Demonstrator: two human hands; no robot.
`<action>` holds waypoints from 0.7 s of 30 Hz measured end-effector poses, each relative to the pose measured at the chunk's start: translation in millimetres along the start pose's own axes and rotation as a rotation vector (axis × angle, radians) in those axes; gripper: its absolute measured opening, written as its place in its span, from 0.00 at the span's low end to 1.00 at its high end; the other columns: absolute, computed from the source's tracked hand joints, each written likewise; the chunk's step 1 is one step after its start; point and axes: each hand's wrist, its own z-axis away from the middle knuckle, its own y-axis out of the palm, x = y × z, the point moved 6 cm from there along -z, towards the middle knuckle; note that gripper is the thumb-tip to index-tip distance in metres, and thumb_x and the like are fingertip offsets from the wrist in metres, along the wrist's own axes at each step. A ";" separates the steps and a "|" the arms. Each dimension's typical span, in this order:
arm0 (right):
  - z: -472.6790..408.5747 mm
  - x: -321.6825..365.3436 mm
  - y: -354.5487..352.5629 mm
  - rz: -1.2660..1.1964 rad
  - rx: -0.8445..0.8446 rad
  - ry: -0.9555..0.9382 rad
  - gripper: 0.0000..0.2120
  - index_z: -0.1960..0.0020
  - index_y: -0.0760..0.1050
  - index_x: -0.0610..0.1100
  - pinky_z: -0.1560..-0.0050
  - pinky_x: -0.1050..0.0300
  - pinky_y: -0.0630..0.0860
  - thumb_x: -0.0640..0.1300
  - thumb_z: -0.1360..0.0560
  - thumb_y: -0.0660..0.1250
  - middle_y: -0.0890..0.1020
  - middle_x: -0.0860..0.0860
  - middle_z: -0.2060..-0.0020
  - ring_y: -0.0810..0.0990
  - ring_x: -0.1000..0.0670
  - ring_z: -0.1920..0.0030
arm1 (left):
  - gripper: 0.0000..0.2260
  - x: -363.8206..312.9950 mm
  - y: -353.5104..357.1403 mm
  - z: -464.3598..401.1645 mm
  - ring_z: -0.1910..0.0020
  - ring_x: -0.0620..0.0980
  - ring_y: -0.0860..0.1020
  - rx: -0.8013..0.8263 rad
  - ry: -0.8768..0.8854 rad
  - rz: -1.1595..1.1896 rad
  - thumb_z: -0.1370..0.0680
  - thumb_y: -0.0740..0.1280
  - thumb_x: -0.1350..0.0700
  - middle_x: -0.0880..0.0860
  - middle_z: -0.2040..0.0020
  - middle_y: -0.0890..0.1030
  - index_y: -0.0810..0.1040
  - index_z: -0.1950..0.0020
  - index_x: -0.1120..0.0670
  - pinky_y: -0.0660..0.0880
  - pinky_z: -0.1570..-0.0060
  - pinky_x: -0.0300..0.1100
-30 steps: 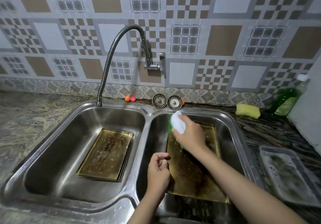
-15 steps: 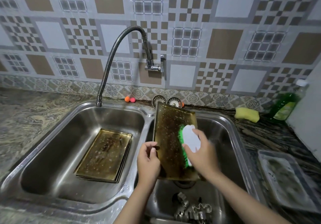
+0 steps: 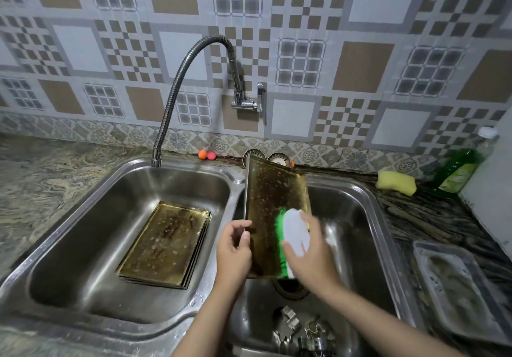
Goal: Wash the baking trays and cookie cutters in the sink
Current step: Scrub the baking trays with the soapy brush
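Observation:
A brown, greasy baking tray (image 3: pixel 270 201) stands tilted up on end in the right basin (image 3: pixel 357 234). My left hand (image 3: pixel 234 248) grips its left edge. My right hand (image 3: pixel 310 251) presses a white brush with green bristles (image 3: pixel 291 234) against the tray's lower right part. Several metal cookie cutters (image 3: pixel 302 331) lie on the bottom of the right basin, near me. A stack of similar dirty trays (image 3: pixel 166 241) lies flat in the left basin (image 3: pixel 83 234).
A flexible tap (image 3: pixel 177 99) arches over the left basin with no water running. Two strainers (image 3: pixel 266 157) lean at the back. A yellow sponge (image 3: pixel 396 183), a green soap bottle (image 3: pixel 462 168) and a soapy grey tray (image 3: pixel 454 284) sit on the right counter.
The tray lay flat in the right basin; my left hand has raised it on end, uncovering the cookie cutters. The brush has moved from the tray's far end down to its lower part.

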 end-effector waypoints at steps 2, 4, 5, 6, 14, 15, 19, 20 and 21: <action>17.9 8.1 10.9 -0.048 0.065 -0.069 0.29 0.32 0.63 0.55 0.49 0.63 0.69 0.44 0.28 0.71 0.72 0.61 0.43 0.73 0.54 0.43 | 0.15 3.7 -1.9 0.2 0.57 0.35 0.77 0.010 -0.012 -0.007 0.24 0.60 0.72 0.51 0.55 0.79 0.76 0.53 0.52 0.70 0.54 0.24; -5.5 17.1 5.9 -0.060 0.012 -0.097 0.28 0.33 0.65 0.53 0.45 0.63 0.67 0.44 0.30 0.72 0.71 0.64 0.42 0.72 0.55 0.40 | 0.14 6.0 5.0 7.2 0.58 0.33 0.76 0.060 -0.022 0.006 0.24 0.60 0.72 0.51 0.55 0.78 0.75 0.53 0.53 0.70 0.54 0.25; -24.3 20.5 1.8 -0.054 -0.035 -0.086 0.28 0.34 0.66 0.51 0.44 0.63 0.66 0.43 0.30 0.73 0.73 0.62 0.41 0.72 0.54 0.39 | 0.14 7.4 10.6 12.4 0.58 0.34 0.76 0.090 -0.025 0.009 0.24 0.61 0.72 0.50 0.55 0.78 0.75 0.52 0.53 0.70 0.53 0.26; -43.1 24.9 -3.9 -0.041 -0.088 -0.063 0.28 0.34 0.68 0.49 0.45 0.63 0.65 0.43 0.31 0.73 0.74 0.58 0.40 0.73 0.52 0.39 | 0.14 9.0 16.3 17.5 0.58 0.35 0.76 0.118 -0.029 0.008 0.24 0.61 0.72 0.49 0.56 0.78 0.76 0.52 0.53 0.70 0.53 0.27; -11.8 36.7 27.6 0.019 0.183 -0.102 0.29 0.33 0.61 0.55 0.46 0.50 0.75 0.50 0.30 0.70 0.77 0.51 0.41 0.77 0.46 0.44 | 0.16 10.4 6.1 -4.3 0.58 0.35 0.78 0.076 -0.113 0.147 0.25 0.59 0.76 0.50 0.54 0.78 0.74 0.48 0.56 0.71 0.57 0.25; -8.5 36.9 30.0 0.023 0.199 -0.125 0.29 0.33 0.62 0.56 0.47 0.49 0.76 0.50 0.30 0.70 0.77 0.52 0.41 0.77 0.46 0.45 | 0.16 10.6 3.1 -5.2 0.59 0.34 0.78 0.072 -0.113 0.149 0.25 0.59 0.76 0.49 0.54 0.78 0.73 0.48 0.57 0.71 0.57 0.25; -51.3 40.9 13.8 0.010 0.012 -0.118 0.28 0.33 0.65 0.52 0.43 0.50 0.74 0.48 0.30 0.72 0.76 0.52 0.39 0.76 0.46 0.41 | 0.17 16.2 13.4 14.3 0.55 0.39 0.77 0.182 -0.112 0.111 0.25 0.61 0.75 0.51 0.52 0.79 0.75 0.48 0.53 0.73 0.49 0.34; -62.3 41.6 9.6 0.012 -0.029 -0.091 0.28 0.33 0.65 0.51 0.43 0.50 0.74 0.48 0.30 0.71 0.77 0.52 0.39 0.76 0.45 0.41 | 0.17 18.1 16.7 17.8 0.53 0.41 0.77 0.203 -0.111 0.107 0.25 0.61 0.74 0.51 0.51 0.79 0.75 0.47 0.52 0.73 0.48 0.35; -67.8 41.1 9.1 0.029 -0.046 -0.065 0.28 0.33 0.65 0.52 0.44 0.50 0.74 0.49 0.30 0.71 0.77 0.51 0.39 0.76 0.44 0.42 | 0.16 19.0 18.9 18.9 0.52 0.43 0.78 0.217 -0.109 0.113 0.25 0.62 0.73 0.52 0.50 0.79 0.75 0.47 0.52 0.73 0.48 0.36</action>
